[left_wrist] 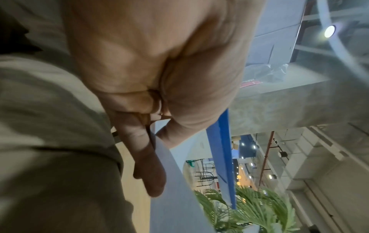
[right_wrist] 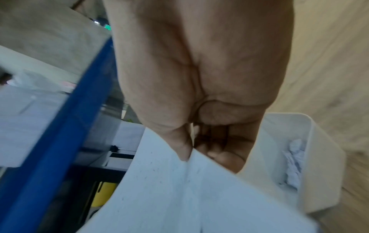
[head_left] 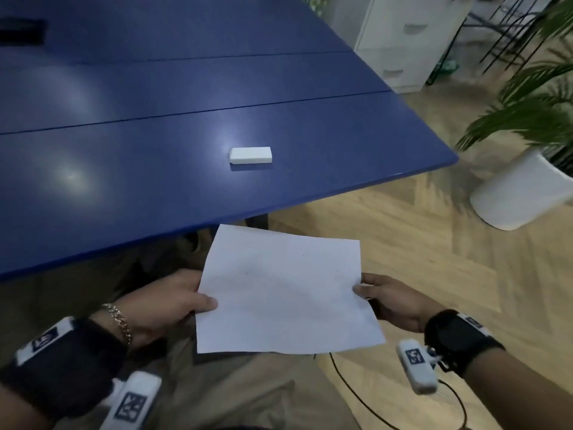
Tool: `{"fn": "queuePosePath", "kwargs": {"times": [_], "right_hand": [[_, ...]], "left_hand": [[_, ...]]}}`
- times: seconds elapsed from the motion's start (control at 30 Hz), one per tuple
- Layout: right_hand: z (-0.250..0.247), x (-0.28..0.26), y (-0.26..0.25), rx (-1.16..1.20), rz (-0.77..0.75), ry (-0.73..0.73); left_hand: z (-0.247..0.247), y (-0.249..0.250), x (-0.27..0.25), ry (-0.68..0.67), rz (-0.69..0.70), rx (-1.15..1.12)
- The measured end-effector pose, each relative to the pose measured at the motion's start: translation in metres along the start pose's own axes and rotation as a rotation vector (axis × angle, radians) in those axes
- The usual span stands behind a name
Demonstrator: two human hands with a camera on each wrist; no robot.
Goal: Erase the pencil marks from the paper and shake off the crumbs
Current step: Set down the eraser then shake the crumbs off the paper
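A white sheet of paper (head_left: 283,293) hangs in the air off the table's near edge, above my lap and the floor. My left hand (head_left: 173,301) pinches its left edge with the thumb on top. My right hand (head_left: 376,293) pinches its right edge. In the right wrist view the paper (right_wrist: 179,197) carries small dark specks and the thumb presses on its top. The left wrist view has the paper (left_wrist: 171,181) edge-on between thumb and fingers (left_wrist: 149,173). A white eraser (head_left: 250,155) lies alone on the blue table (head_left: 124,156).
A white bin (right_wrist: 319,157) with crumpled paper inside stands below my right hand. A potted palm in a white pot (head_left: 521,193) stands on the wood floor at the right. White drawers (head_left: 400,41) stand beyond the table. A black cable (head_left: 341,373) runs across the floor.
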State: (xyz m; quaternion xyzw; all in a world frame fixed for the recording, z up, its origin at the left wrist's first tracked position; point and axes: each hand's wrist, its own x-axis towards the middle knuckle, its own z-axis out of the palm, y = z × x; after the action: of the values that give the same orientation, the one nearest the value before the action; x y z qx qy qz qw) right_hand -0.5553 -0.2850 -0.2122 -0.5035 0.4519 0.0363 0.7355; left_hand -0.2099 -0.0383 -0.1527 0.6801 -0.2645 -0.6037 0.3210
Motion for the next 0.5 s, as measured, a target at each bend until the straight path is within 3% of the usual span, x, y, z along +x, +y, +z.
{"fn": "queuePosePath", "kwargs": {"times": [0.1, 0.23, 0.33, 0.43, 0.5], "right_hand": [[0.001, 0.029, 0.019, -0.011, 0.036, 0.063], [0.002, 0.059, 0.048, 0.003, 0.091, 0.261], [-0.006, 0.072, 0.076, -0.004, 0.128, 0.386], [-0.007, 0.073, 0.091, -0.183, 0.111, 0.408], [-0.004, 0.073, 0.091, -0.406, 0.018, 0.417]], "left_hand": [[-0.002, 0.001, 0.039, 0.055, -0.072, 0.067], [0.006, 0.004, 0.087, 0.133, -0.167, 0.063], [0.014, 0.008, 0.122, 0.098, -0.211, 0.184], [0.027, 0.008, 0.150, 0.088, -0.244, 0.332], [0.035, 0.008, 0.167, 0.099, -0.250, 0.375]]}}
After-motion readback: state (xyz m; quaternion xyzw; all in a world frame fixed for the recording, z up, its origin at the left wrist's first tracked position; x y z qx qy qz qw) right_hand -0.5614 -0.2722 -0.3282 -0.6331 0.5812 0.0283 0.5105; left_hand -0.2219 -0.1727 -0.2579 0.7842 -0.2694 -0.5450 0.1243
